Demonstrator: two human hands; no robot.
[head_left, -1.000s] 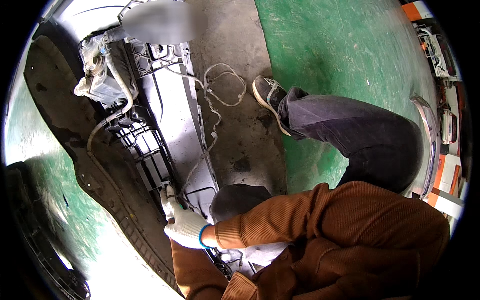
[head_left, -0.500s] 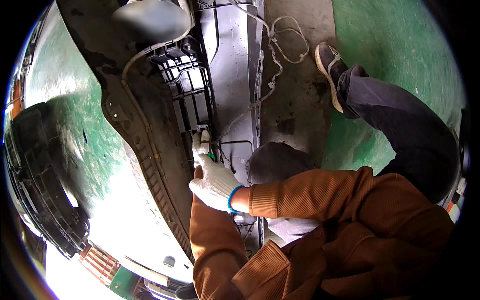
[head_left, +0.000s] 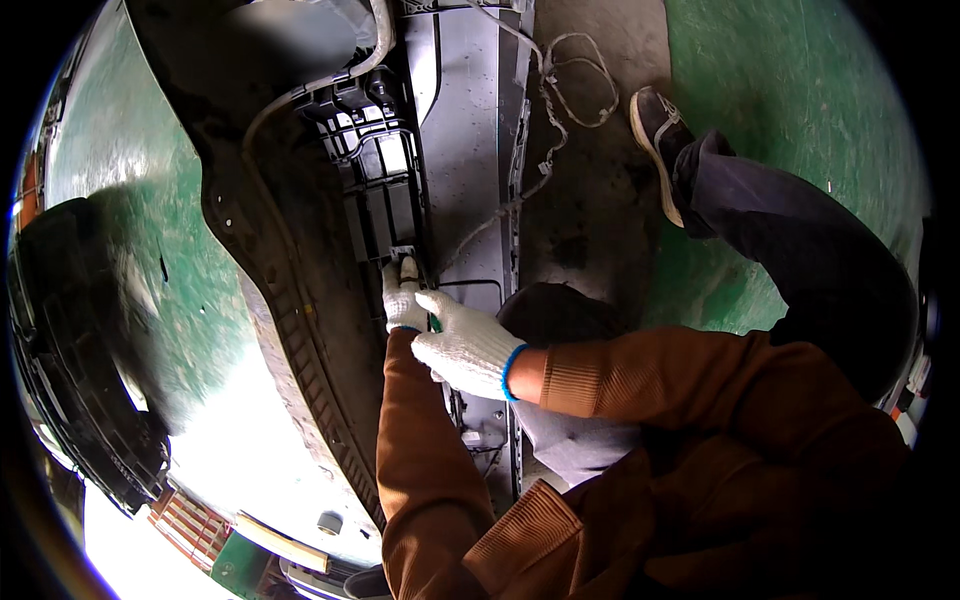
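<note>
Green floor point(head_left: 770, 70) borders the work, where a black frame point(head_left: 383, 184) lies along a grey panel point(head_left: 470, 150). The left hand point(head_left: 402, 298) reaches the frame, its grip unclear; the right hand point(head_left: 468, 345) looks closed on a small green thing point(head_left: 435, 323). Slipping could jab the left fingers or crack the frame.

Gloves point(head_left: 468, 345) are showing white, right cuff point(head_left: 513, 372) blue, ribbed sleeves point(head_left: 650, 375) brown — the gridded frame point(head_left: 374, 185) is showing black.

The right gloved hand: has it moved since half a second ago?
Yes. Judged against the grey panel, the right gloved hand has shifted rightward and slightly up the picture.
</note>
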